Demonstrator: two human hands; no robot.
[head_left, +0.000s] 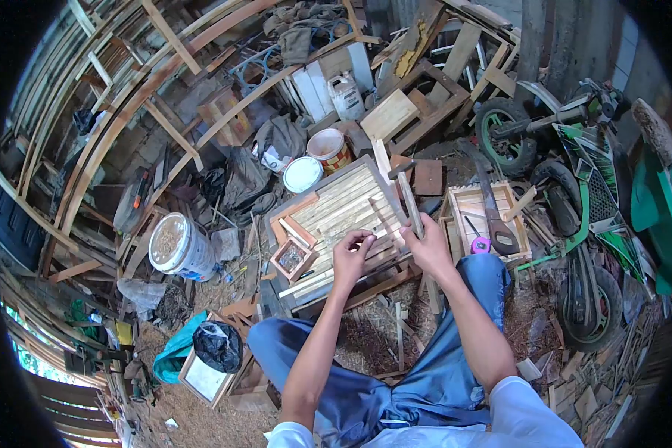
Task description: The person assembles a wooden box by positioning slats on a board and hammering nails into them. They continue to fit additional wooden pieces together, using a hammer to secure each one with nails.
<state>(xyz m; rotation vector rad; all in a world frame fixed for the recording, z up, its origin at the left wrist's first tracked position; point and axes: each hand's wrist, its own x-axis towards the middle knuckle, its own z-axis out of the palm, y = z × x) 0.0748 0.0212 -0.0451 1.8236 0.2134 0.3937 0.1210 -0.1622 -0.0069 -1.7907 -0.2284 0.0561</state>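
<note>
My right hand (431, 248) is wrapped round the wooden handle of a hammer (408, 196), its dark head pointing away from me. To its left, over a low worktable (276, 290), my left hand (352, 256) is closed in a pinch; whatever sits between its fingertips is too small to name. Beneath both hands lies a panel of pale wooden slats (336, 216). Reddish wood strips (297, 210) rest along the panel's left side. A small square wooden box (294, 257) on the panel holds tiny dark pieces.
On my right a wooden crate (526, 237) carries a handsaw (503, 233), a purple tape measure (481, 245) and a screwdriver. A small motorbike (581, 168) stands beyond. Buckets (183, 250) are at the left, with curved wood frames (119, 112) behind. Scraps and shavings cover the ground.
</note>
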